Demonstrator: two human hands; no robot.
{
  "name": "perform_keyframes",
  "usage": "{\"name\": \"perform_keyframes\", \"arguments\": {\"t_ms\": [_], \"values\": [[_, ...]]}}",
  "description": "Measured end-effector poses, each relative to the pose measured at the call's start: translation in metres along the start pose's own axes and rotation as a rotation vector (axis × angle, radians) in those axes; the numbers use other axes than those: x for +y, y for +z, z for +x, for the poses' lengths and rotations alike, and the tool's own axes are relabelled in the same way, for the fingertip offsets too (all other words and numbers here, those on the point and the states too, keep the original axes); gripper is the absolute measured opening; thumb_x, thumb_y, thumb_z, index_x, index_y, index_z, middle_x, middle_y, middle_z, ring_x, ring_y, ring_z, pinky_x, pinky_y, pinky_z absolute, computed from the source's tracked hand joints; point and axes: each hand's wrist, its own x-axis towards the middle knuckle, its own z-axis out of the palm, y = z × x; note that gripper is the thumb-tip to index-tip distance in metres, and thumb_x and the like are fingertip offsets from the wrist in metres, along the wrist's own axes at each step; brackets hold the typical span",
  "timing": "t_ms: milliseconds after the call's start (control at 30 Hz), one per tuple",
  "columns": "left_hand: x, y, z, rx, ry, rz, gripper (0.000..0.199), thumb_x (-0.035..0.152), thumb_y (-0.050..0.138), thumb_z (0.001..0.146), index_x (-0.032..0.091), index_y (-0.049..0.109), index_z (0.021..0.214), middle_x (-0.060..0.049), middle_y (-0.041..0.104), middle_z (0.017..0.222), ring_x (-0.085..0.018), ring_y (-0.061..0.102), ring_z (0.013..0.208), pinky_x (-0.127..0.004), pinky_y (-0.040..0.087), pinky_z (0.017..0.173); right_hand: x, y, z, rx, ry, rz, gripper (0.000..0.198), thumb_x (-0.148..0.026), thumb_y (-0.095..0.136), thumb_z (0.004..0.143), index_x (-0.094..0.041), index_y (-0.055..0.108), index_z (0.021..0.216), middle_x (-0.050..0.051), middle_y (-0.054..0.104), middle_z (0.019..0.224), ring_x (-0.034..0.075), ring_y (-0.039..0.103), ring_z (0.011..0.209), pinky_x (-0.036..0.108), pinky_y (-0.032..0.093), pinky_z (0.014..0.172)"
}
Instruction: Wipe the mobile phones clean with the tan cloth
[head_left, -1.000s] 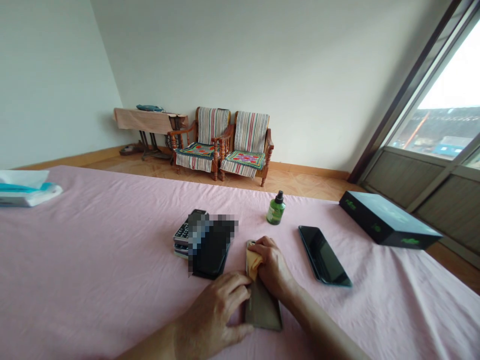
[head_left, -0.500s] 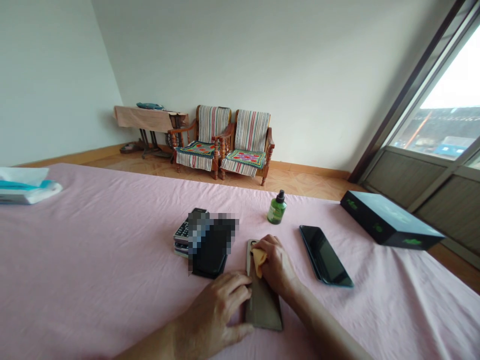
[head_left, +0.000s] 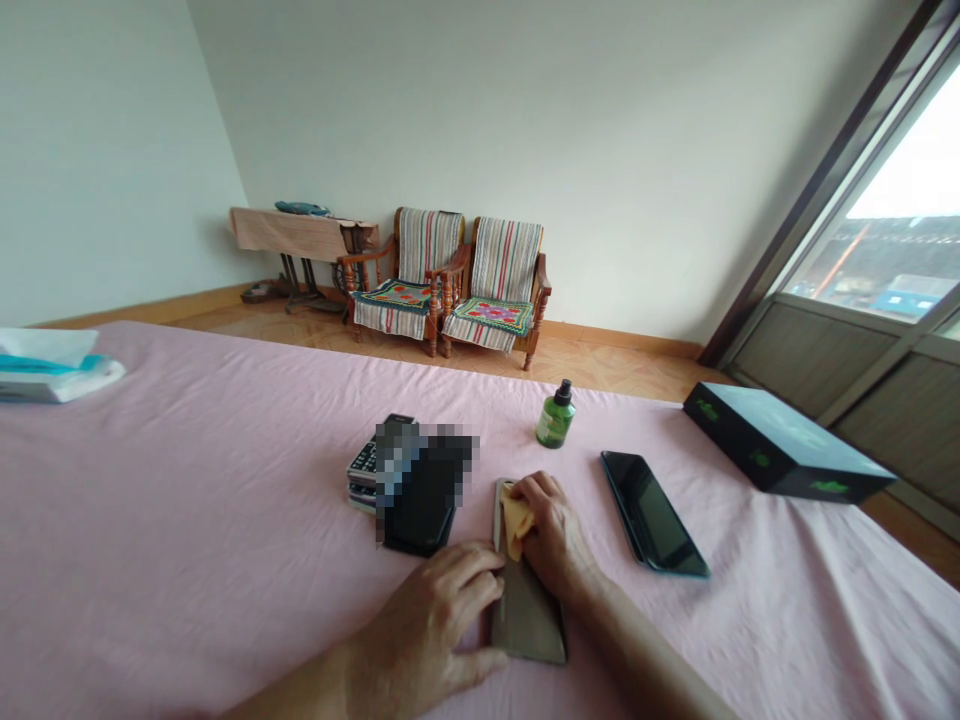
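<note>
A grey-brown smartphone (head_left: 529, 622) lies back side up on the pink cloth in front of me. My left hand (head_left: 450, 615) steadies it along its left edge, fingertips and thumb against the side. Pinched in my right hand (head_left: 556, 535) is a small yellow cloth (head_left: 516, 520), pressed on the phone's upper end by the camera, which it partly covers. To the left, a black phone (head_left: 420, 520), partly pixelated, rests beside or on stacked keypad phones (head_left: 364, 470). On the right lies another dark smartphone (head_left: 654, 515), screen up.
Behind the phones stands a green spray bottle (head_left: 555, 418). A black box (head_left: 780, 445) sits at the bed's right edge, and a tissue pack (head_left: 56, 375) at the far left. Two wooden chairs (head_left: 495, 270) and a cloth-covered table (head_left: 289, 232) are along the wall.
The yellow cloth has shifted slightly and now spreads over more of the phone's camera end. My left hand stays in place on the phone.
</note>
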Motion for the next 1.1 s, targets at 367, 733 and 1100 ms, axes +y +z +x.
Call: {"name": "perform_keyframes", "arguments": {"t_ms": [367, 733, 1100], "values": [[0.003, -0.001, 0.001, -0.009, -0.012, -0.007, 0.051, 0.019, 0.081, 0.066, 0.017, 0.060, 0.113, -0.008, 0.058, 0.125, -0.026, 0.051, 0.119, -0.038, 0.042, 0.105, -0.009, 0.001, 0.006, -0.055, -0.011, -0.032, 0.039, 0.007, 0.047, 0.068, -0.019, 0.068, 0.089, 0.005, 0.058, 0.088, 0.020, 0.048, 0.085, 0.030, 0.041, 0.074], [0.004, -0.002, 0.002, -0.017, -0.014, 0.004, 0.049, 0.020, 0.082, 0.066, 0.016, 0.062, 0.111, -0.008, 0.058, 0.125, -0.026, 0.052, 0.118, -0.037, 0.041, 0.105, -0.011, -0.002, 0.004, -0.049, 0.010, -0.045, 0.036, 0.005, 0.048, 0.071, -0.020, 0.069, 0.086, 0.005, 0.059, 0.086, 0.019, 0.049, 0.083, 0.028, 0.040, 0.071], [0.001, 0.000, 0.002, 0.024, 0.021, 0.010, 0.052, 0.019, 0.082, 0.066, 0.017, 0.061, 0.114, -0.008, 0.058, 0.126, -0.026, 0.051, 0.121, -0.040, 0.042, 0.106, 0.005, -0.002, 0.009, 0.029, 0.084, -0.040, 0.037, 0.004, 0.047, 0.071, -0.017, 0.070, 0.089, 0.008, 0.060, 0.088, 0.021, 0.052, 0.086, 0.029, 0.043, 0.075]]}}
